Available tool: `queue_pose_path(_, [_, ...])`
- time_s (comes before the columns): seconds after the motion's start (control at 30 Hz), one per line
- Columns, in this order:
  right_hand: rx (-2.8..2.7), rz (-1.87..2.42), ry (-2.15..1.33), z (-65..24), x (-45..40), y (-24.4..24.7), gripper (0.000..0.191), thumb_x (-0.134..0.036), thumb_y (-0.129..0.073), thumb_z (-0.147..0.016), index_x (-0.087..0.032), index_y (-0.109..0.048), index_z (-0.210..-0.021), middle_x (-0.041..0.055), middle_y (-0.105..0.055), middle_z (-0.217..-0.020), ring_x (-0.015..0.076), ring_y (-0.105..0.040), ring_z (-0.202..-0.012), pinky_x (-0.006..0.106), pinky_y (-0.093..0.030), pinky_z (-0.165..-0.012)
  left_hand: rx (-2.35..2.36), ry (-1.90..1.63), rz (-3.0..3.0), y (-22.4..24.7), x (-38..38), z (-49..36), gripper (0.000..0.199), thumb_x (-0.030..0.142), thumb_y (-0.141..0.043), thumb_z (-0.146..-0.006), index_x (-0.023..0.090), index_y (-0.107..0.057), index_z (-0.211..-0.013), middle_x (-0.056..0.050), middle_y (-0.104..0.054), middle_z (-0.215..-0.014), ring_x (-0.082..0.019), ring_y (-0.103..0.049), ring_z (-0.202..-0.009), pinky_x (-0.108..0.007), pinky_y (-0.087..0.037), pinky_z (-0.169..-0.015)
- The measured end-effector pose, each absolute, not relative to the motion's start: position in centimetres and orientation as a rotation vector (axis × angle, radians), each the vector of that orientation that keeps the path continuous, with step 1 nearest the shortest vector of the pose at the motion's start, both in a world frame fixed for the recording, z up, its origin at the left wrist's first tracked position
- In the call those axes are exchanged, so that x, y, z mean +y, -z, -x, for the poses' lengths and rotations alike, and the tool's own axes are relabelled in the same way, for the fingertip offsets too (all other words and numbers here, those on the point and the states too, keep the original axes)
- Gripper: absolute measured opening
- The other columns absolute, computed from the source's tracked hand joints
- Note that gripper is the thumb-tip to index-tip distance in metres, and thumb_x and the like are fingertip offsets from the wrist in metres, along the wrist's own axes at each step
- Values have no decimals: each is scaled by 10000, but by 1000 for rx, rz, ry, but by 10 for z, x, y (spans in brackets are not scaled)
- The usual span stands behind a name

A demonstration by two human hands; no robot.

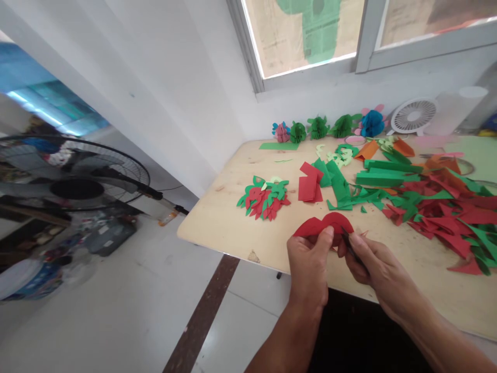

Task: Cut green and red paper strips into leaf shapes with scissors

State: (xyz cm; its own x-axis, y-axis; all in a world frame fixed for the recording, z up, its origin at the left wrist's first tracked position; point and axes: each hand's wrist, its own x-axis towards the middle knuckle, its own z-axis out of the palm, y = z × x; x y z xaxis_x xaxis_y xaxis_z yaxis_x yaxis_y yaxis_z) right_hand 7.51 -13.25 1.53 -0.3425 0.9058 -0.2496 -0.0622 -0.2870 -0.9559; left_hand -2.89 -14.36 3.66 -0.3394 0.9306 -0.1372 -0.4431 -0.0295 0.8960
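Note:
A piece of red paper (337, 221) with a curved, two-lobed upper edge is held up over the table's front edge. My left hand (310, 259) pinches it from below, thumb on the near face. At the paper's right side, my right hand (375, 267) is closed around dark scissors (354, 253), mostly hidden by the fingers, their narrow front end against the paper. Beyond my hands lies a stack of red paper pieces (309, 185). To the left is a small heap of red and green cutouts (266, 198).
The wooden table (217, 217) holds a large pile of red and green scraps (446, 212) at right. Folded green strips (388, 173) lie behind it. Paper figures (319, 127) and a small white fan (413, 116) line the wall. A big floor fan (81, 187) stands left.

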Motion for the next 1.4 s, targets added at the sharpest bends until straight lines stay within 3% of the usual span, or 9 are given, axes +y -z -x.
queue_pose_path(1.4, [-1258, 1130, -1691, -80, -132, -10, 450, -568, -477, -856, -170, -536, -654, -77, -253, -470, 71, -189, -435, 234, -119, -414, 1098, -1585, -631, -39, -147, 31, 167, 247, -638, -760, 116, -685, -668, -38, -664, -631, -138, -605, -614, -312, -515, -708])
